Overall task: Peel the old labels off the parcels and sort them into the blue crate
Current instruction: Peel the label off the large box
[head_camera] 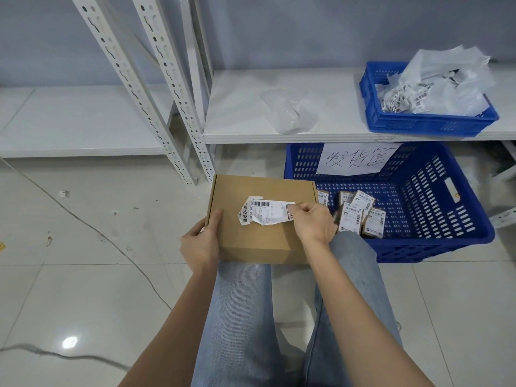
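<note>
Cardboard parcel (259,219) sits on your knees, near the big blue crate (418,196) on the floor at your right. Your left hand (199,243) grips the parcel's left edge, thumb on top; your right hand (312,220) pinches the right end of the old label (265,212), which looks torn and partly lifted. Peel low and slow toward the left so it comes off in one piece, and keep the left hand braced. The crate's near rim is just beside your right knee and it already holds small labelled parcels (360,216); there's open room in its right half. Scrap labels sit in the small crate (418,118) on the shelf (251,107).
</note>
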Action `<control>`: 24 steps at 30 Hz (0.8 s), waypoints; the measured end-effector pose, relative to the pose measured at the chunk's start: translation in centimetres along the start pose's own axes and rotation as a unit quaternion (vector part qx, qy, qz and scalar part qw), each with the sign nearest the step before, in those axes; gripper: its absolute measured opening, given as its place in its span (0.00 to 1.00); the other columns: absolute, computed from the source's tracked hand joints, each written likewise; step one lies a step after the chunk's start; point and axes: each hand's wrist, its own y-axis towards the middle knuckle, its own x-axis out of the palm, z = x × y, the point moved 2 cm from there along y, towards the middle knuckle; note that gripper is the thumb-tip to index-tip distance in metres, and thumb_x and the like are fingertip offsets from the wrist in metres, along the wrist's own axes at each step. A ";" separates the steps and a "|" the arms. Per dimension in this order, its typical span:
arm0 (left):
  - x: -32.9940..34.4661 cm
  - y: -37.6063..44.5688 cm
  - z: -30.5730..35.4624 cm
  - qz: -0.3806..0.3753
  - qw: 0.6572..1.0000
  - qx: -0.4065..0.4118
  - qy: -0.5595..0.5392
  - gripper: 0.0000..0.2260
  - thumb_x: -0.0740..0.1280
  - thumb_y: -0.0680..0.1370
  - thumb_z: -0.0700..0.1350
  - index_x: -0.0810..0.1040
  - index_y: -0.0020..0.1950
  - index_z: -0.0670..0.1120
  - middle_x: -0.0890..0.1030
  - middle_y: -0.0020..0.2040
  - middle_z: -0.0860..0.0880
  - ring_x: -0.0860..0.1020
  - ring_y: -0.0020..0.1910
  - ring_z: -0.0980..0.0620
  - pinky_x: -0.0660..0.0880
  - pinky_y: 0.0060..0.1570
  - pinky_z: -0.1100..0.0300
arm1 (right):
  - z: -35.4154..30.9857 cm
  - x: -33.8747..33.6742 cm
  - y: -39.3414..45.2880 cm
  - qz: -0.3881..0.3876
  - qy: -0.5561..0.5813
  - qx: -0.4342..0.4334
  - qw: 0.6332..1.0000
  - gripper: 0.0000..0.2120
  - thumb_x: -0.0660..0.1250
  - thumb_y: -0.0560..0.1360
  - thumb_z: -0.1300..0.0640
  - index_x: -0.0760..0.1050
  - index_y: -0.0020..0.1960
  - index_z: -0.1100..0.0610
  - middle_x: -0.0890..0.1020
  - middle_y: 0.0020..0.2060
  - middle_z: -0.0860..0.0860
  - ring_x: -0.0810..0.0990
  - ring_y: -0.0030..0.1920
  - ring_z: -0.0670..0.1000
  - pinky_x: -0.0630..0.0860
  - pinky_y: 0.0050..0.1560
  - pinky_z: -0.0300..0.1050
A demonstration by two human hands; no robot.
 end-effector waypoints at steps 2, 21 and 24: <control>0.0 0.0 0.0 0.001 1.000 0.001 0.001 0.21 0.74 0.71 0.60 0.84 0.59 0.49 0.84 0.52 0.51 0.80 0.54 0.52 0.74 0.55 0.60 | 0.2 0.1 0.0 0.002 0.016 0.007 1.000 0.09 0.68 0.74 0.50 0.79 0.37 0.51 0.81 0.34 0.47 0.74 0.37 0.49 0.67 0.63 0.49; 0.2 -0.3 0.2 0.002 1.000 -0.013 -0.007 0.18 0.74 0.71 0.59 0.85 0.54 0.49 0.83 0.46 0.53 0.79 0.52 0.52 0.72 0.54 0.60 | -0.1 -0.1 0.3 0.036 -0.085 -0.041 0.995 0.09 0.69 0.74 0.48 0.83 0.51 0.49 0.85 0.49 0.47 0.81 0.53 0.53 0.70 0.61 0.49; 0.2 -0.4 0.2 -0.002 1.000 -0.022 -0.009 0.12 0.74 0.72 0.58 0.84 0.49 0.51 0.81 0.40 0.58 0.78 0.49 0.52 0.70 0.51 0.61 | -0.5 0.1 0.4 0.042 -0.099 -0.042 0.993 0.07 0.70 0.74 0.53 0.84 0.50 0.48 0.85 0.50 0.46 0.80 0.53 0.51 0.65 0.62 0.49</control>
